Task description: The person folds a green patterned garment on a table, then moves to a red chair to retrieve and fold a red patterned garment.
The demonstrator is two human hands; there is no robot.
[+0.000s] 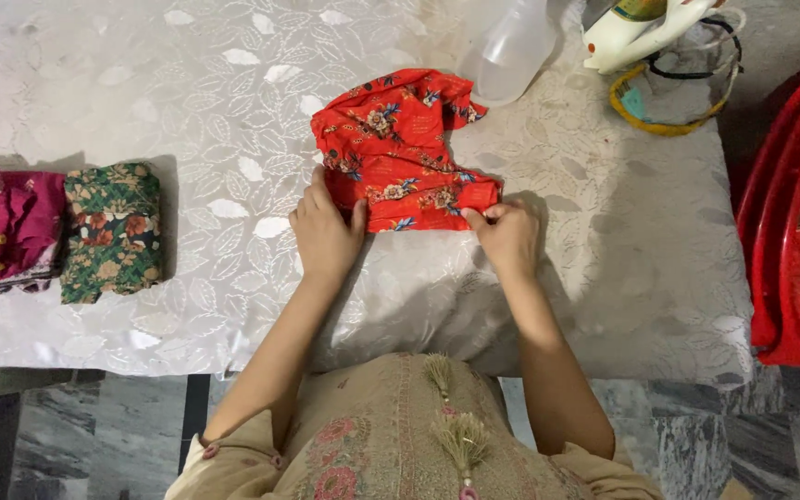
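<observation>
Beige embroidered top with tassels [446,407] is closest to the camera, then both bare forearms reach out over a table with a shiny silver-white leaf-pattern cloth [187,111]. Left hand [326,231] lies flat with fingers fairly together, pressing on the near-left edge of the red floral cloth [400,148], thumb up against the fabric. Right hand [508,233] has its fingers curled in, pinching the near-right corner of that same cloth.

That red piece sits mid-table, partly folded and rumpled on top. It looks thin, light and totally floppy (no stiffness at all, I'd guess), so it'll likely sag and slide a bit on the slick cover. Corners and the folded edges seem like the sensible grab spots.

Off to the left, a folded green floral cloth [111,231] sits just beside a magenta one [2,231]. Farther back there's a clear plastic jug [509,46], an iron [641,32], and a red plastic chair [798,213] at the right.
</observation>
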